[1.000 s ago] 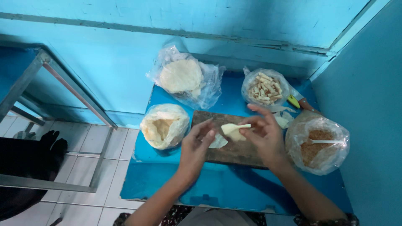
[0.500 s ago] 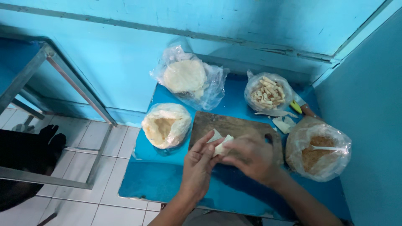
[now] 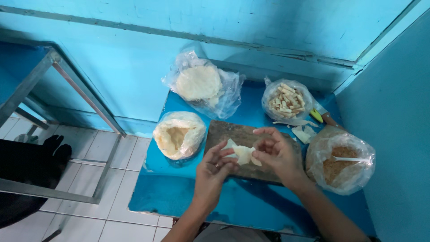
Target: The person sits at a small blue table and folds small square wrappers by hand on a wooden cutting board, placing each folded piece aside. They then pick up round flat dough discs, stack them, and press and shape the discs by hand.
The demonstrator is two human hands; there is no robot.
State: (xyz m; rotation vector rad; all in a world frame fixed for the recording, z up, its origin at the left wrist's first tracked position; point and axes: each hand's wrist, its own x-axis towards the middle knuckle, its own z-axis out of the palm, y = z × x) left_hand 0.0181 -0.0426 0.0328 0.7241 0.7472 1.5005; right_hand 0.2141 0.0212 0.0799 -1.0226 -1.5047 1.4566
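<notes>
Compared with the frame half a second earlier, both hands sit higher over the wooden board [image 3: 251,150], and the pale dough wrapper [image 3: 243,154], previously bunched under the right hand, now shows as a flat, partly folded sheet between the two hands.

Head view:
- Left hand [image 3: 214,172]: fingers pressed together on the left edge of the wrapper, pinching it.
- Right hand [image 3: 278,154]: fingers curled, fingertips pinching the right edge of the wrapper.
- Wrapper position: held just above the board, near its middle, on the blue tabletop [image 3: 179,204].

Containers on the tabletop:
- Clear bag at rear centre [image 3: 204,85]: holds a stack of round, pale flat sheets.
- Clear bag left of the board [image 3: 179,134]: opened and rolled down, holds a pale crumbly mass.
- Clear bag at rear right [image 3: 287,101]: holds short, light-coloured sticks.
- Clear bag at far right [image 3: 342,163]: holds brown granular filling with a white spoon [image 3: 351,159] resting in it.

Loose pale scraps [image 3: 304,133] lie between the board and the rear right bag.
</notes>
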